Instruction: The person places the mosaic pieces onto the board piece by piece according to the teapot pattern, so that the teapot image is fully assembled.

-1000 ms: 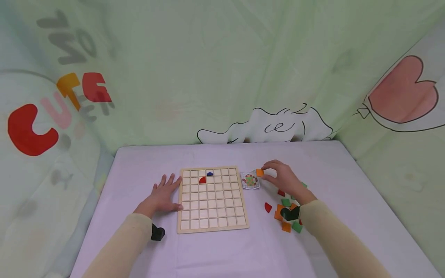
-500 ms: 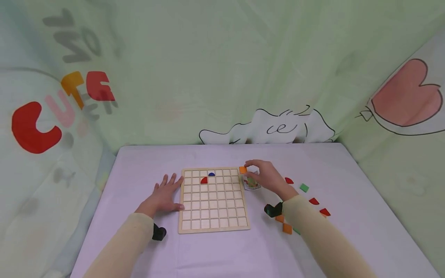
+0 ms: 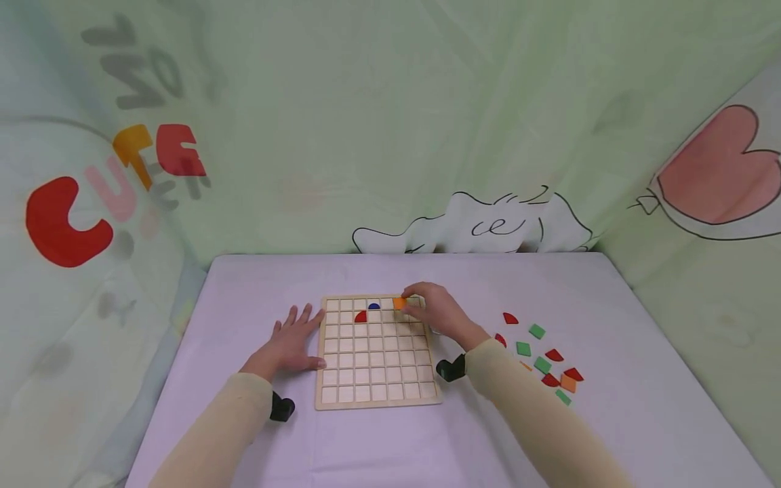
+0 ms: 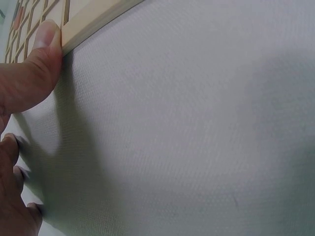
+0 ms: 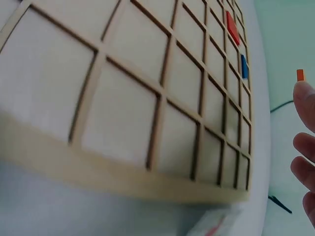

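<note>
A wooden grid board (image 3: 363,359) lies on the table, with a red quarter-circle tile (image 3: 361,316) and a blue half-circle tile (image 3: 374,306) in its far cells. My left hand (image 3: 293,344) rests at the board's left edge with fingers spread; the thumb (image 4: 45,37) touches the frame in the left wrist view. My right hand (image 3: 441,313) pinches an orange square tile (image 3: 399,303) over the board's far right part. In the right wrist view only a sliver of the orange tile (image 5: 300,75) shows beyond the thumb.
Right of the board lie several loose tiles: red quarter-circles (image 3: 510,318), green squares (image 3: 523,348) and an orange square (image 3: 568,383). A printed card (image 5: 216,223) lies by the board's right edge, mostly hidden by my right hand in the head view.
My right hand has carried the orange tile left, from beside the printed card, past the board's right edge to above its far cells. My left hand has stayed at the board's edge.
</note>
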`<state>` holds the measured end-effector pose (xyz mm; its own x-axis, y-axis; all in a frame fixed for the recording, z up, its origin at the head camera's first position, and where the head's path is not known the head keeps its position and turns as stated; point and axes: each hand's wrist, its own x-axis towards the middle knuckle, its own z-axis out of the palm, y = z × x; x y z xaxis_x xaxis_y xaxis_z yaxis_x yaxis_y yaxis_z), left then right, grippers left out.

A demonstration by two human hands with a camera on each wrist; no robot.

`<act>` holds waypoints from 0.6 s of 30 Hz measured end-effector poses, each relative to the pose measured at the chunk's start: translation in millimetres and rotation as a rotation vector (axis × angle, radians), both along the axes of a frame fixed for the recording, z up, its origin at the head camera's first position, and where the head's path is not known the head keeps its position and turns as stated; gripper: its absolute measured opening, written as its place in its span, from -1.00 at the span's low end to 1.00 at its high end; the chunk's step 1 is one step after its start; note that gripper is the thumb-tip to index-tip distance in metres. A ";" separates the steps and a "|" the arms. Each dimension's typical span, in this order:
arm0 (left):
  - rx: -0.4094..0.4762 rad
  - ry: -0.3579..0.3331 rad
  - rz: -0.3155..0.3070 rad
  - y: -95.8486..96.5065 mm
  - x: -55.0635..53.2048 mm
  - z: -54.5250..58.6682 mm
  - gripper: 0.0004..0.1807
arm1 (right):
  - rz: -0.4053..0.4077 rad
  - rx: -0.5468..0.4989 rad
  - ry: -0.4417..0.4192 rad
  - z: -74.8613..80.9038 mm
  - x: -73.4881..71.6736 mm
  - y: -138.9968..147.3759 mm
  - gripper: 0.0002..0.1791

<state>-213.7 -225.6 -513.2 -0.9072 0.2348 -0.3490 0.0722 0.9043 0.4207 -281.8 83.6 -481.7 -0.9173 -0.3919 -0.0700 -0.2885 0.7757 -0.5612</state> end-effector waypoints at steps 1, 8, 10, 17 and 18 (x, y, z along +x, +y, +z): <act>0.001 0.001 0.001 -0.1 -0.2 -0.3 0.16 | 0.008 0.003 0.001 -2.5 -0.3 -4.1 -0.67; 0.008 -0.008 0.009 0.3 -1.2 1.1 0.16 | 0.058 0.037 0.081 -18.8 -2.0 -27.3 -0.70; 0.008 -0.008 0.008 0.3 -1.4 1.8 0.16 | 0.074 0.054 0.119 -23.4 -3.2 -32.3 -0.73; 0.006 -0.008 0.006 -0.4 -1.2 2.8 0.16 | 0.125 0.091 0.205 -34.3 -2.7 -42.0 -0.77; 0.005 -0.009 0.005 -0.7 -1.2 2.9 0.16 | 0.126 0.088 0.208 -34.9 -2.3 -42.6 -0.77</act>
<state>-214.9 -226.3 -510.3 -0.9055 0.2315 -0.3557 0.0637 0.9027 0.4255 -284.1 41.1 -516.6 -0.8597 -0.5051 0.0759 -0.4885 0.7696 -0.4113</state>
